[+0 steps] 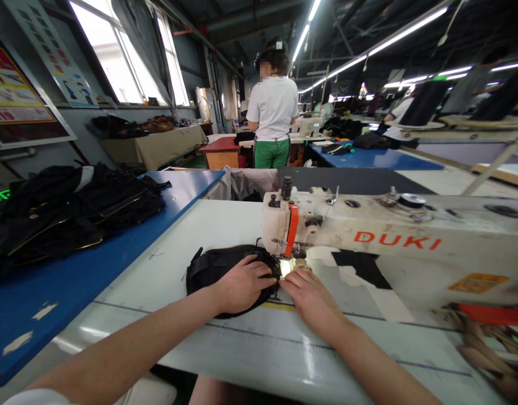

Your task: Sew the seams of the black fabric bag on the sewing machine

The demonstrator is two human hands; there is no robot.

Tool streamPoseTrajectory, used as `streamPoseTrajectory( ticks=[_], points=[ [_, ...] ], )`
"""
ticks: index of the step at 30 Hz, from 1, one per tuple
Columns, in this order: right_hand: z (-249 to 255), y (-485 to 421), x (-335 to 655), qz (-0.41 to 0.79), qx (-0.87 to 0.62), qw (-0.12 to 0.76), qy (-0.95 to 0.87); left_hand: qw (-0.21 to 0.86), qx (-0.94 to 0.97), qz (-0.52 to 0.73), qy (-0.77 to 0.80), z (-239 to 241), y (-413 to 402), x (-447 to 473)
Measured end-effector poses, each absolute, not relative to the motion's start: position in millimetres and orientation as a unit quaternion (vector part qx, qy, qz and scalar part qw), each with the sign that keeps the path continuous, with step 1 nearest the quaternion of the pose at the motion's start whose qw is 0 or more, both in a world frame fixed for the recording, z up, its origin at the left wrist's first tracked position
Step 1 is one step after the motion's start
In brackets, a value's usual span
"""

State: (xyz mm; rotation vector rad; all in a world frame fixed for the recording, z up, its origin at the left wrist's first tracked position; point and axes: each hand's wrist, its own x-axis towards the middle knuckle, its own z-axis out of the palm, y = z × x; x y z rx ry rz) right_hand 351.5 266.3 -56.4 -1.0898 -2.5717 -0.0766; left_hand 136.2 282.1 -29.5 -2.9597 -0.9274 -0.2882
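A black fabric bag (212, 270), rounded and padded, lies on the pale sewing table with its right edge by the needle area of a white sewing machine (334, 225). My left hand (246, 284) is closed over the bag's right part, fingers bent across its top and thumb near the edge. Close to the lit presser foot, my right hand (305, 287) has its fingers pressed together, their tips at the bag's edge. The small part of the bag under those fingertips is hidden. An orange guard (291, 230) stands on the machine head just above both hands.
On the left, a blue table (115, 225) bears a heap of black bags with zippers (73, 208). A ruler strip (267, 334) runs along the sewing table's front. Ahead, a person in a white shirt (273, 107) stands facing away. Thread cones (425, 104) stand at the right.
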Motion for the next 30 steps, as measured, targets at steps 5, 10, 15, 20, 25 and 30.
streamPoseTrajectory(
  ticks=[5,10,15,20,25,30],
  points=[
    [-54.9,267.2,349.6,-0.019,-0.416,0.209,-0.885,0.019,-0.950,-0.097,-0.295,-31.0,282.7,136.4],
    [-57.2,269.0,344.8,-0.042,-0.428,0.179,-0.885,0.013,-0.950,-0.089,-0.298,-32.7,283.4,135.1],
    [-58.9,269.7,344.4,-0.047,-0.425,0.159,-0.890,0.009,-0.947,-0.093,-0.308,-35.8,282.9,133.7],
    [-56.9,270.4,344.9,-0.044,-0.430,0.157,-0.888,0.004,-0.944,-0.097,-0.315,-36.4,284.6,135.0],
    [-53.0,270.5,343.2,-0.048,-0.434,0.159,-0.886,0.012,-0.942,-0.101,-0.320,-37.8,291.7,137.4],
    [-52.3,270.7,342.2,-0.043,-0.444,0.155,-0.881,0.015,-0.938,-0.108,-0.328,-38.8,298.3,138.5]
  ],
)
